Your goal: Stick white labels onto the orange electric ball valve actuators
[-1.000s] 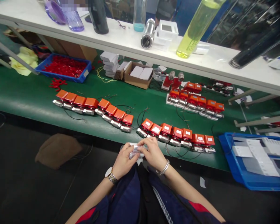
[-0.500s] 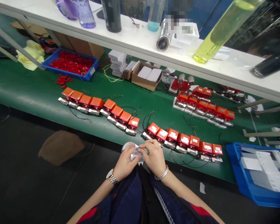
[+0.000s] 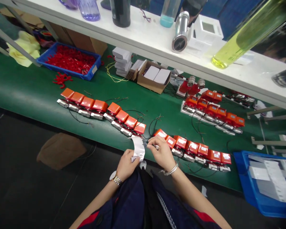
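A green table (image 3: 25, 89) stands here. A white paper strip (image 3: 139, 147) points its long way from the left hand (image 3: 126, 167), which pinches its near end, toward the table. The right hand (image 3: 162, 154), apart, sits nearer the table; I can't tell its grip.

A single head-worn camera looks forward and down, near above the wearer's jacket (image 3: 130, 197) at six o'clock. Its view crosses the green bench (image 3: 143, 98) toward the white shelf (image 3: 147, 35) at twelve.

Paper strip (image 3: 139, 148) before the device rows (image 3: 181, 142) — tray (image 3: 87, 76) behind left, bin (image 3: 249, 188) far right.
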